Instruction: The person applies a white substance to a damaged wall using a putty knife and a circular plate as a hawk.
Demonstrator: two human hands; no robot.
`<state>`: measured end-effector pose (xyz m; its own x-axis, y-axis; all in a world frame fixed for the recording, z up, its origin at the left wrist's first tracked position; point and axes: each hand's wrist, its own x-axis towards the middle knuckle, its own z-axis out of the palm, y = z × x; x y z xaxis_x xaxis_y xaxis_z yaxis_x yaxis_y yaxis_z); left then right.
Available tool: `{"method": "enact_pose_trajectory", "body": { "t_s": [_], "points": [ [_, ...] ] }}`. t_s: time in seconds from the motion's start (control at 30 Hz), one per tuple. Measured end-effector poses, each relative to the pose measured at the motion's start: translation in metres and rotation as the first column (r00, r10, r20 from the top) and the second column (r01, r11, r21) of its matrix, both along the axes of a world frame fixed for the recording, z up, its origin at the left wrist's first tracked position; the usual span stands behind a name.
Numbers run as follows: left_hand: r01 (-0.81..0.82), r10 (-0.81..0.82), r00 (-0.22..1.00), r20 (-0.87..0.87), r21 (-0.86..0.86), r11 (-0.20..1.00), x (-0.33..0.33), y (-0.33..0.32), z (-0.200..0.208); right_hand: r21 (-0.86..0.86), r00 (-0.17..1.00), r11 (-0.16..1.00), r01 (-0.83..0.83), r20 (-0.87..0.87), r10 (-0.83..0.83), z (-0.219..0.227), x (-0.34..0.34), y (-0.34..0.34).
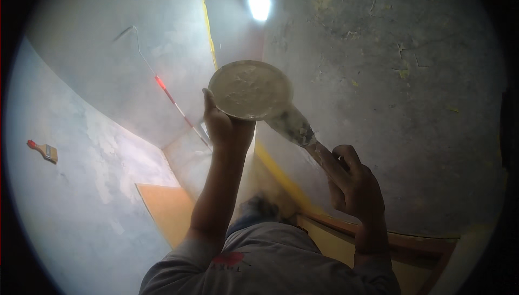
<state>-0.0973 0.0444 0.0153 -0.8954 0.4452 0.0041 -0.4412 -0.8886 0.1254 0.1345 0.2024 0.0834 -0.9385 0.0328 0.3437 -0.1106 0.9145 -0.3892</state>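
Note:
My left hand point(221, 125) is closed on a round, shallow dish point(288, 81), thumb up along its near left rim and the other fingers hidden beneath. Grey-beige putty point(250, 91), rough and ridged on top, covers the inside of the dish. From the right, my right hand point(354, 184) grips a putty knife point(292, 125), its forefinger stretched along the handle. The blade is smeared with the same putty, and its front edge meets or passes under the dish's right rim; I cannot tell which.
A roller on a red-and-white pole point(172, 98) leans at the left. A paintbrush point(46, 152) with a red handle is at the far left on a pale, patchy surface. An orange-brown board point(166, 208) stands lower left. A grey, flaking wall point(389, 79) fills the right.

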Motion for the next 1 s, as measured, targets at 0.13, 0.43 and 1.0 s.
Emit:
{"method": "enact_pose_trajectory", "body": {
  "t_s": [0.13,0.43,1.0],
  "points": [
    [0.016,-0.017,0.999,-0.043,-0.004,1.0,-0.009,0.008,-0.008,-0.003,1.0,1.0,0.014,0.013,-0.014,-0.002,0.005,0.015],
    [-0.064,0.058,0.991,-0.119,-0.05,0.997,-0.015,-0.001,-0.007,-0.782,0.987,0.622,-0.018,-0.112,-0.112,-0.028,-0.002,0.034],
    [-0.002,0.004,0.99,-0.142,0.017,1.0,0.002,-0.005,-0.012,-0.867,0.934,-0.436,0.242,0.33,-0.136,-0.145,0.012,0.037]
  ]
}}
